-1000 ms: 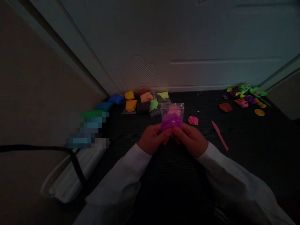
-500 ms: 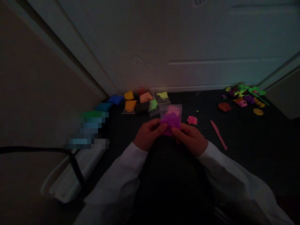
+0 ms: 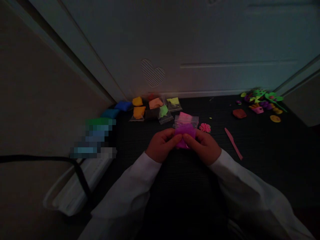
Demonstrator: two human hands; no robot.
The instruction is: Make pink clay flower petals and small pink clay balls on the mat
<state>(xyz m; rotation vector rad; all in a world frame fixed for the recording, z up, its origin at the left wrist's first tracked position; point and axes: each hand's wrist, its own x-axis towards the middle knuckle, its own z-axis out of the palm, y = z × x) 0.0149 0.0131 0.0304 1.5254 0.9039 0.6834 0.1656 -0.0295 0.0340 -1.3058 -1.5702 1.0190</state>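
Note:
Between my two hands is a clear zip bag of purple modelling clay [image 3: 185, 131], held above the dark table. My left hand [image 3: 162, 143] grips its left side, the thumb pressed on the front. On the other side my right hand [image 3: 205, 146] pinches it in the same way, the thumb tips nearly meeting. The fingers behind the bag are hidden. Just beyond the bag's top edge lies a pink clay packet [image 3: 184, 117], partly covered by it. A pink clay flower cluster [image 3: 205, 127] sits close to my right hand.
A pink plastic knife [image 3: 233, 143] lies to the right. Several clay packets, including an orange one [image 3: 138, 112], line the back left. Finished clay pieces [image 3: 260, 100] are heaped at the back right, near a reddish-brown lump [image 3: 239, 113]. A white tray [image 3: 75, 196] stands at left.
Both hands still hold the purple bag. It has shifted slightly right and toward me, and my left hand has moved right with it. More of the pink packet behind shows.

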